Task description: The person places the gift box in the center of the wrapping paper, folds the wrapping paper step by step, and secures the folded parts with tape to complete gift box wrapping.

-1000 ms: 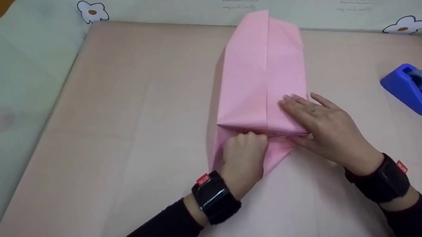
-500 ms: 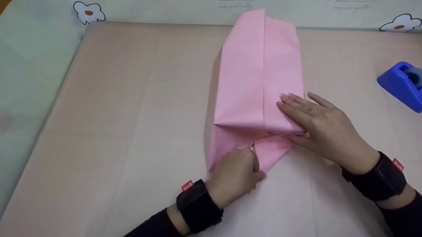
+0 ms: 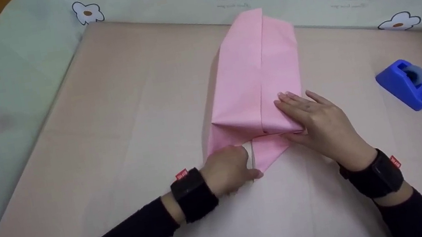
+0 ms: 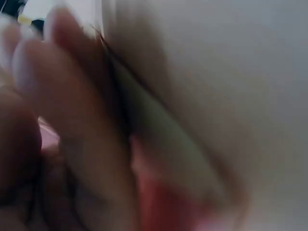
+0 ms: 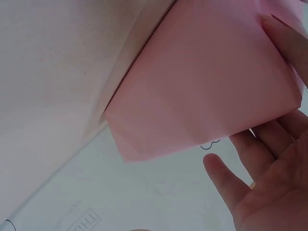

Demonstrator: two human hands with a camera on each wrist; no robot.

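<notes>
A long parcel in pink wrapping paper [image 3: 241, 72] lies on the table, a lengthwise seam running along its top. At its near end a loose pink flap [image 3: 269, 149] spreads over the table. My left hand [image 3: 227, 169] is on the flap's left part with curled fingers, its thumb at the flap's front tip, and grips the paper there. Its fingers [image 4: 72, 106] are blurred beside a paper edge in the left wrist view. Flat fingers of my right hand [image 3: 320, 123] rest on the parcel's near right top, the thumb at the end fold. Part of the flap is hidden under my left hand.
A blue tape dispenser [image 3: 407, 85] with a roll of tape stands on the table's right side. Beige paper [image 3: 109, 108] covers the table, its corner folded up at the near left. A patterned wall [image 3: 160, 4] borders the back.
My left hand has drawn back from the parcel's near end, down and to the left, turning so its thumb reaches the flap's tip. My right hand stays on the parcel.
</notes>
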